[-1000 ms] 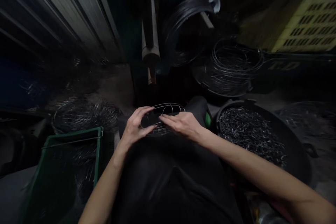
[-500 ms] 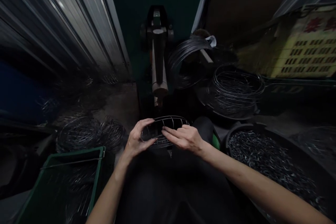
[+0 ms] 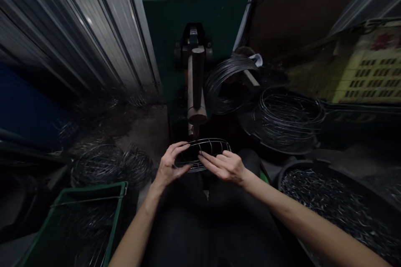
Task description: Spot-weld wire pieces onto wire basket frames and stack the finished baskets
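Observation:
A round wire basket (image 3: pixel 215 140) of thin metal rods is held in front of my lap, just below the electrode tip of a green welding-type machine (image 3: pixel 196 119). My left hand (image 3: pixel 171 164) grips its left side, thumb low and fingers on the upper ring. On the right side, my right hand (image 3: pixel 224 164) holds the basket with its index finger stretched across toward a cross wire. Whether a small loose piece is pinched in the right fingers is too dark to tell.
At right stand a black tub of small metal pieces (image 3: pixel 319 196), wire rings (image 3: pixel 290 112) on a dark tray and a yellow crate (image 3: pixel 372 71). A wire coil (image 3: pixel 230 71) hangs beside the machine. At left are a green crate (image 3: pixel 120 204) and wire baskets (image 3: pixel 97 164).
My view has tilted up and shifted slightly left, bringing the machine's panel with a lit red lamp into sight. Both hands keep their hold on the basket, which sits closer to the machine's tip.

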`<state>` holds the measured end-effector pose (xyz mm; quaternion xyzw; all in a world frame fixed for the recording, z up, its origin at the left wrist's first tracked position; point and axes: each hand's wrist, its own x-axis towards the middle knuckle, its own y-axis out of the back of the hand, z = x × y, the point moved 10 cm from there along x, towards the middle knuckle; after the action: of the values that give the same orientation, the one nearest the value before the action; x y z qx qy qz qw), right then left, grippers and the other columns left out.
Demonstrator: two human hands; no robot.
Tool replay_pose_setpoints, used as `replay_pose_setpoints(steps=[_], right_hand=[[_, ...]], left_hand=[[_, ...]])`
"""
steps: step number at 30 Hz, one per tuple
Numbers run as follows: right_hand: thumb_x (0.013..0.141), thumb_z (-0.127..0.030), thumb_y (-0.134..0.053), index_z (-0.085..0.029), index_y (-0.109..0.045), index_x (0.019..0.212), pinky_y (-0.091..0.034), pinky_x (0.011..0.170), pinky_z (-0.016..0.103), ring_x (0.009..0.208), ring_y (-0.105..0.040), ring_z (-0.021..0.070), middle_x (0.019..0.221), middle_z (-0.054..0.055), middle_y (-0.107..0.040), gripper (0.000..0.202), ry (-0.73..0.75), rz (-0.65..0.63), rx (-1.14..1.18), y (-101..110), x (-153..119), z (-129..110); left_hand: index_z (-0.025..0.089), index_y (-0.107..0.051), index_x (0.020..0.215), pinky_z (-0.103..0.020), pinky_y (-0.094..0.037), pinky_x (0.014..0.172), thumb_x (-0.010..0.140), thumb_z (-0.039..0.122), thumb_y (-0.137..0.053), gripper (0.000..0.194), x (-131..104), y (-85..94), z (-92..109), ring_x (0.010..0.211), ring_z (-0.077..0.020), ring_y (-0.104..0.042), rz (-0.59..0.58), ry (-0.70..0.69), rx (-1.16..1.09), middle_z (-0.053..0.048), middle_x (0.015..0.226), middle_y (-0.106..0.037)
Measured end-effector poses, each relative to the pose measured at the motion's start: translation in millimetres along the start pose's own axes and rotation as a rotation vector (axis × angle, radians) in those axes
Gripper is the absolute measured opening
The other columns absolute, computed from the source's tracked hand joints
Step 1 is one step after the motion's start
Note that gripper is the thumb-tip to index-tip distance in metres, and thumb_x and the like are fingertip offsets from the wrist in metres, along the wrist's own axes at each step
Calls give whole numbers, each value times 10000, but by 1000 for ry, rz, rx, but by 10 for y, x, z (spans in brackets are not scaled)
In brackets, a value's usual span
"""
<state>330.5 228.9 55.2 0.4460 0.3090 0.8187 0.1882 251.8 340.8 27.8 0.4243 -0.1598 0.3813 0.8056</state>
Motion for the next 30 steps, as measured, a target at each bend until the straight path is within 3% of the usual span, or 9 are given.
replay_pose_setpoints(steps=[9, 13, 17, 22, 24, 28, 30], right_hand=[[881, -115, -524, -184, -688, 1044, -353, 504, 265, 538, -480, 63, 1146, 30, -661, 242, 23, 50, -34, -58, 78, 64], [888, -142, -525, -207, -668, 1101, -356, 493, 268, 531, -481, 64, 1175, 25, -644, 264, 6, 48, -24, -139, 69, 96], [897, -145, -502, -241, -628, 1183, -357, 484, 276, 543, -502, 70, 1211, 19, -621, 327, -40, -29, 79, -280, 27, 152], [920, -159, -449, -257, -648, 1159, -367, 497, 273, 559, -521, 76, 1221, 19, -613, 326, -114, -201, 145, -510, -26, 210], [919, -156, -445, -258, -652, 1152, -365, 505, 272, 560, -518, 74, 1224, 18, -611, 327, -144, -210, 158, -546, -1, 216], [921, -140, -443, -286, -626, 1176, -363, 526, 262, 561, -522, 61, 1238, -16, -603, 346, -185, -116, 125, -377, -5, 197], [923, -166, -462, -308, -595, 1214, -376, 552, 244, 607, -567, 55, 1221, -25, -619, 350, -290, -83, 113, -184, -223, 245]], left_hand=[[214, -533, 1197, -411, -504, 950, 714, 212, -734, 523, 69, 33, -110, 1106, -229, -581, 58, -16, -20, -109, 1185, -595], [219, -539, 1192, -402, -504, 950, 719, 210, -730, 510, 98, 28, -162, 1107, -224, -582, 59, -18, -18, -103, 1190, -595], [219, -534, 1200, -409, -504, 945, 718, 210, -730, 520, 108, 21, -216, 1107, -228, -582, 64, -29, 1, -107, 1187, -597], [230, -538, 1188, -411, -509, 933, 732, 251, -727, 495, 135, 49, -190, 1100, -228, -584, 82, -60, 34, -95, 1169, -608], [247, -532, 1197, -415, -497, 953, 748, 276, -715, 486, 132, 44, -191, 1122, -225, -570, 63, -57, 35, -80, 1184, -601], [250, -416, 1312, -473, -426, 1031, 736, 314, -725, 657, 36, -10, -329, 1245, -263, -471, -5, -10, 80, -116, 1349, -470], [231, -307, 1369, -468, -447, 1007, 727, 323, -730, 774, -42, 8, -456, 1225, -266, -492, 22, 32, 65, -146, 1341, -459]])
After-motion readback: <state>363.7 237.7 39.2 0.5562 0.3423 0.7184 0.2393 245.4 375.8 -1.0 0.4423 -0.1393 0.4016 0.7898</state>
